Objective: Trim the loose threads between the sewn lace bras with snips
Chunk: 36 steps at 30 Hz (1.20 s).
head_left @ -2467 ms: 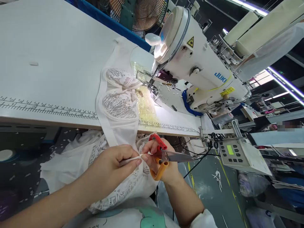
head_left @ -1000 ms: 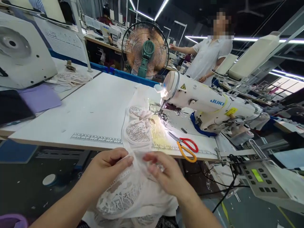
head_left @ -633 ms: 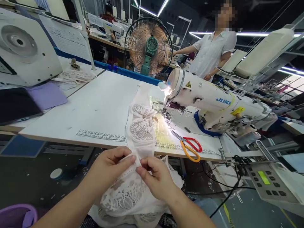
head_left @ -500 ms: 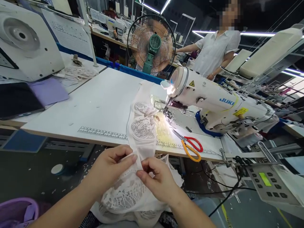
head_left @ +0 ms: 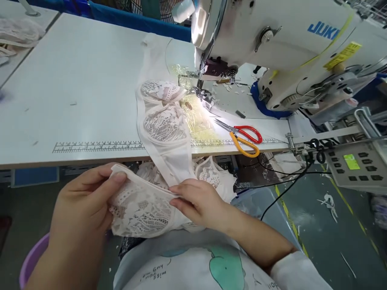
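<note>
Both hands were on one item, seen from the head view. The left hand (head_left: pixel 86 197) pinched the upper left edge of the white lace garment piece (head_left: pixel 142 207) between thumb and curled fingers. The right hand (head_left: pixel 201 201) lay on its right edge, fingers pressed together on top. The thumb was hidden beneath, so a pinch was likely but not confirmed.

The piece hung over the lap, below the front edge of the white sewing table (head_left: pixel 75 80). It ran on by a white fabric strip (head_left: pixel 169 161) up to two lace cups (head_left: pixel 163 123), which lay flat on the table just beside the white industrial sewing machine (head_left: pixel 287 36). Red-and-orange-handled scissors (head_left: pixel 243 137) lay on the table to the right, well apart from both hands.

Assessment: the material appeared very light, limp and openwork, with no stiffness, and it would drape and fold at once. The lace was judged liable to snag and to stretch out of shape if pulled. The bound edges offered the firmer hold, best taken at two points to keep the piece spread.
</note>
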Each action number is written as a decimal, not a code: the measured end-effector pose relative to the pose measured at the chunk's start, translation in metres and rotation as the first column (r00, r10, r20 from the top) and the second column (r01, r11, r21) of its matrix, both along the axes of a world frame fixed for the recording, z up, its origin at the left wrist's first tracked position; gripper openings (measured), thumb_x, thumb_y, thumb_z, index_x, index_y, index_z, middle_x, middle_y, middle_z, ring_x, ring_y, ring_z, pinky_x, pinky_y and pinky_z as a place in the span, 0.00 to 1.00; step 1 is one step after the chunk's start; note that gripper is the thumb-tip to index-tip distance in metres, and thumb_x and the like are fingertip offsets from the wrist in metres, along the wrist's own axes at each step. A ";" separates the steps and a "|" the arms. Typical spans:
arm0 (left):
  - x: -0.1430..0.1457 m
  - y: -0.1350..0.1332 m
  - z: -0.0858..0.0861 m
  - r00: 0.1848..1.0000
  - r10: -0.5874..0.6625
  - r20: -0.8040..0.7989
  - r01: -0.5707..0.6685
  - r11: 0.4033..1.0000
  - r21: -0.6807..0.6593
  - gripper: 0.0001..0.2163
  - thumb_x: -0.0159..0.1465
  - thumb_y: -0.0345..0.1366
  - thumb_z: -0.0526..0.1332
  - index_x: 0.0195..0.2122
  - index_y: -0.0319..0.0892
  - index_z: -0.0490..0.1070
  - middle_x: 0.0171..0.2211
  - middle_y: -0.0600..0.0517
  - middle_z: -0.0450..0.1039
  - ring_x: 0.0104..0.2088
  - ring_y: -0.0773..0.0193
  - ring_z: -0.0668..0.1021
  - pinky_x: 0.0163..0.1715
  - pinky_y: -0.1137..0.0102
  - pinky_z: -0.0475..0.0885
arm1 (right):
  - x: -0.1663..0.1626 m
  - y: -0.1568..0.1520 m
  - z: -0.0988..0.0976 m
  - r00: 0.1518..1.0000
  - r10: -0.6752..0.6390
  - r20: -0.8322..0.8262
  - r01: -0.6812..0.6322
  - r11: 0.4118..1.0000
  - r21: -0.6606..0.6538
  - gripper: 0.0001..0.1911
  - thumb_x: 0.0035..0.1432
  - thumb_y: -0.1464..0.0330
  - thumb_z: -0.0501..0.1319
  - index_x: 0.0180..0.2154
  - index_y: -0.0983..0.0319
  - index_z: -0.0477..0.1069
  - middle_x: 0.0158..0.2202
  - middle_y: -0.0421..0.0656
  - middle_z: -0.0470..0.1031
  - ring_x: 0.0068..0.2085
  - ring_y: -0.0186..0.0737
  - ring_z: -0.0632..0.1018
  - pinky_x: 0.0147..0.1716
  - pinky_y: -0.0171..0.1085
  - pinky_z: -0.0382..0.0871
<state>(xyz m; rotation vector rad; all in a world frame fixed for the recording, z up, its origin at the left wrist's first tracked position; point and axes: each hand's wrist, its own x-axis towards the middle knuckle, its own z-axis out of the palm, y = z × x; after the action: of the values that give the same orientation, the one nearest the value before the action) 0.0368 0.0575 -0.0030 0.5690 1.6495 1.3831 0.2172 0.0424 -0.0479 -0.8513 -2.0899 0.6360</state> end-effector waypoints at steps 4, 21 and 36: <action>-0.006 0.003 -0.007 0.999 -0.031 0.027 0.030 0.999 0.032 0.05 0.33 0.30 0.67 0.15 0.42 0.74 0.19 0.56 0.73 0.19 0.68 0.71 0.13 0.78 0.67 | 0.000 -0.001 0.003 1.000 0.006 -0.012 -0.006 1.000 -0.014 0.10 0.61 0.70 0.54 0.37 0.69 0.71 0.29 0.49 0.76 0.29 0.37 0.76 0.28 0.32 0.71; -0.019 0.003 -0.014 0.929 -0.363 -0.075 0.371 0.905 0.208 0.06 0.44 0.36 0.70 0.18 0.45 0.74 0.23 0.55 0.69 0.23 0.66 0.70 0.17 0.74 0.65 | 0.004 -0.003 0.005 0.993 -0.025 -0.116 -0.016 0.941 -0.337 0.08 0.55 0.67 0.57 0.30 0.64 0.72 0.24 0.41 0.69 0.26 0.32 0.70 0.24 0.30 0.64; -0.010 0.002 -0.005 0.865 -0.494 0.083 0.482 0.866 0.134 0.06 0.45 0.33 0.68 0.18 0.41 0.71 0.22 0.56 0.65 0.23 0.70 0.66 0.21 0.78 0.62 | 0.012 -0.018 0.000 0.948 0.076 -0.309 -0.306 0.487 -0.818 0.16 0.53 0.55 0.59 0.29 0.63 0.66 0.23 0.37 0.61 0.24 0.30 0.61 0.22 0.31 0.54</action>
<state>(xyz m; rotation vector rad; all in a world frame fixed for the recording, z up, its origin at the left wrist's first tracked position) 0.0264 0.0593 -0.0081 0.8871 1.2264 1.1040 0.2291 0.0242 -0.0482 -0.9794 -1.5667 1.9262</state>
